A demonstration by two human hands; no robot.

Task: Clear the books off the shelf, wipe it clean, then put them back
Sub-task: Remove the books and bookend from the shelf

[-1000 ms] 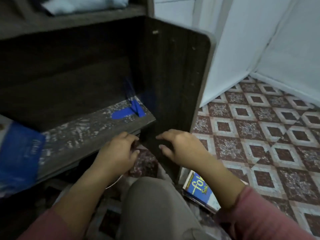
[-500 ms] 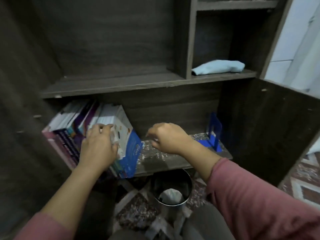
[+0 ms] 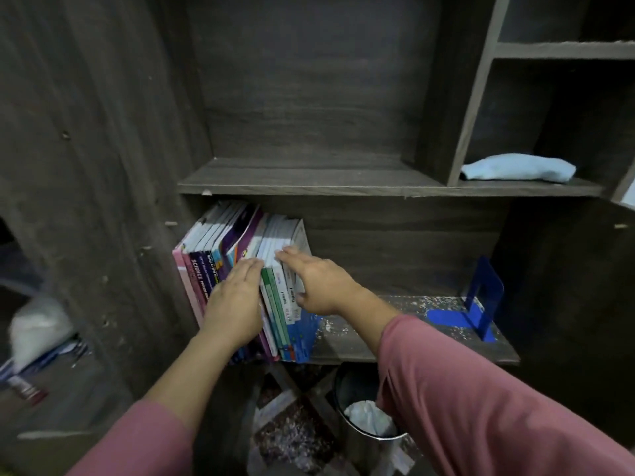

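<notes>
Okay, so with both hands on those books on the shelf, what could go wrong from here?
The books stand with nothing propping their right side; the blue bookend stands apart at the far right end of the shelf, so they could topple once the left hand and right hand let go. Their lower ends sit at the front edge, so one could slide off toward the bin below.

Bare shelf lies open between the books and blue bookend.
</notes>
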